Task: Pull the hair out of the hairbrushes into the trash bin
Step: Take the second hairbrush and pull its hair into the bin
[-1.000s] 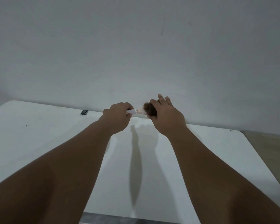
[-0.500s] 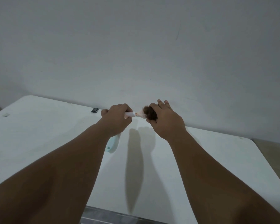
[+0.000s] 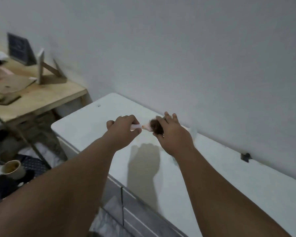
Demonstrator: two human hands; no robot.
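Note:
My left hand [image 3: 122, 130] is closed around the pale pink handle of a small hairbrush [image 3: 137, 126], held above the white table [image 3: 85, 124]. A clump of brown hair [image 3: 155, 126] covers the brush head. My right hand [image 3: 172, 135] pinches this clump with thumb and fingers, the outer fingers spread. Most of the brush head is hidden by the hair and my right hand. No trash bin shows in this view.
A wooden side table [image 3: 39, 98] with a dark phone [image 3: 8, 100], cardboard and a leaning frame stands at the left. Below it on the floor sits a paper cup [image 3: 11, 168] among dark cloth. A small black clip [image 3: 245, 157] lies by the wall.
The view has swung left, bringing the wooden table and floor into sight. Both hands keep the same hold on the brush and hair.

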